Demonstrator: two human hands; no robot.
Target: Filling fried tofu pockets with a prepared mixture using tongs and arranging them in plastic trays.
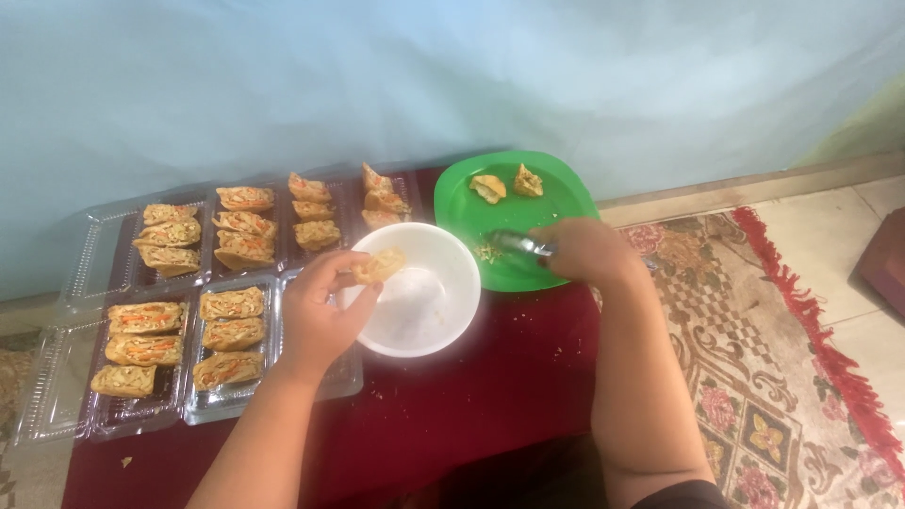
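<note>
My left hand point(320, 311) holds a small golden pastry piece point(379, 265) over the rim of a white bowl point(443, 311). My right hand point(589, 253) grips a metal spoon point(517, 245) whose tip rests on a green plate point(556, 203), beside some crumbs of filling. Two fried pastry pieces point(507, 185) lie at the far side of the plate. The bowl looks nearly empty inside.
Several clear plastic trays point(94, 254) filled with cut stuffed rolls point(170, 236) sit at the left on a dark red cloth point(471, 396). A patterned rug point(754, 377) with a red fringe lies at the right. A pale blue wall rises behind.
</note>
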